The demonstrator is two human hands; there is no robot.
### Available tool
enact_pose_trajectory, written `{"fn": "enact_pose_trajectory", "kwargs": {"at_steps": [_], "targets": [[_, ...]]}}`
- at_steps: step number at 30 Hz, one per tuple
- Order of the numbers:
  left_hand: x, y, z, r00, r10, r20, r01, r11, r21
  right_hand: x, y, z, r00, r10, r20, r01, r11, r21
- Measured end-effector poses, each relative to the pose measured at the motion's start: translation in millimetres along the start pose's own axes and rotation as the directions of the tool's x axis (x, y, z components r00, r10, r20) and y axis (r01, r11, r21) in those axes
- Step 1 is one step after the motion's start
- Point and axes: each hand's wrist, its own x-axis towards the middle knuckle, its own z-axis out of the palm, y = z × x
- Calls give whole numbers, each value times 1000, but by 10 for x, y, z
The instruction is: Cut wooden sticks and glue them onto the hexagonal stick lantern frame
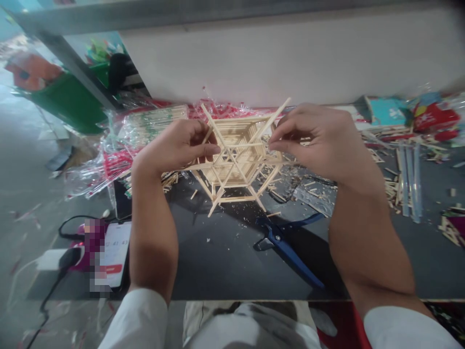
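A six-sided frame of thin wooden sticks (232, 191) stands before me, with stacked walls and several longer sticks crossing in a star over its open side. A short wooden stick (247, 145) lies level across the upper part of the star. At its right end, my right hand (312, 133) is closed, thumb and forefinger pinched on it. My left hand (189, 143) is closed too, fingertips pinching at the left end of that stick, close against the crossed sticks; the exact contact is blurred. Blue-handled cutting pliers (288, 252) lie on the table below the frame.
Cut stick pieces (394, 194) litter the dark table (218, 261). Clear plastic strips (410, 182) lie at right. Stick bundles in plastic (154, 123) are at back left. A phone (115, 254) and cables lie front left. A pale board (290, 58) rises behind; a green bin (69, 99) stands far left.
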Motion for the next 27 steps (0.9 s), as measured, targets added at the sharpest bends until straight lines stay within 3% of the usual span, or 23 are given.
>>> {"fn": "enact_pose_trajectory", "kwargs": {"at_steps": [13, 27], "targets": [[-4, -17, -3, 999, -46, -3, 45, 999, -30, 10, 130, 102, 998, -36, -60, 36, 999, -5], [-17, 7, -27, 1000, 9, 10, -8, 999, -37, -8, 24, 145, 987, 116, -115, -114, 993, 21]]}}
